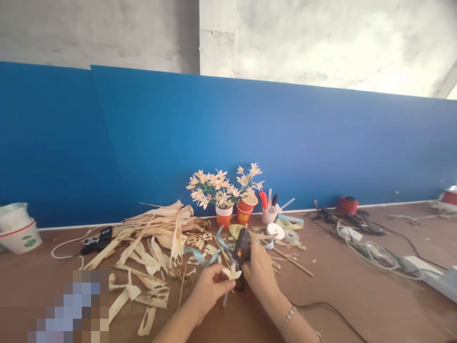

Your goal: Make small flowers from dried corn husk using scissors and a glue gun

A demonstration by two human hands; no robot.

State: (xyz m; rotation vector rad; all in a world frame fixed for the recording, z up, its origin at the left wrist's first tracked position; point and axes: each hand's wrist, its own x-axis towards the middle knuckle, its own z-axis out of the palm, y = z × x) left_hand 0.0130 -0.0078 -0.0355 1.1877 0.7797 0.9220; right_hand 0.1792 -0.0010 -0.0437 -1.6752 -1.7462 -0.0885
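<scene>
My left hand (211, 286) pinches a small cream-coloured flower (232, 273) with pointed petals between thumb and fingertips. My right hand (262, 269) is wrapped round a black hot glue gun (243, 245), held right beside the flower. Whether its nozzle touches the petals I cannot tell. A pale translucent stick (225, 298) shows below my left fingers. Behind my hands, finished-looking flower sprays (217, 186) of the same pale colour stand in a red and white paper cup (223, 218). More blossoms rise beside stacked red cups (244, 215).
Dried corn husks (167, 224) and cut strips (143, 286) cover the table's left-centre. A cup of tools (269, 214), a white tape roll (275, 231) and thin sticks (294, 263) lie behind my right hand. Cables (378, 255) tangle at the right. A blue partition (250, 133) stands behind.
</scene>
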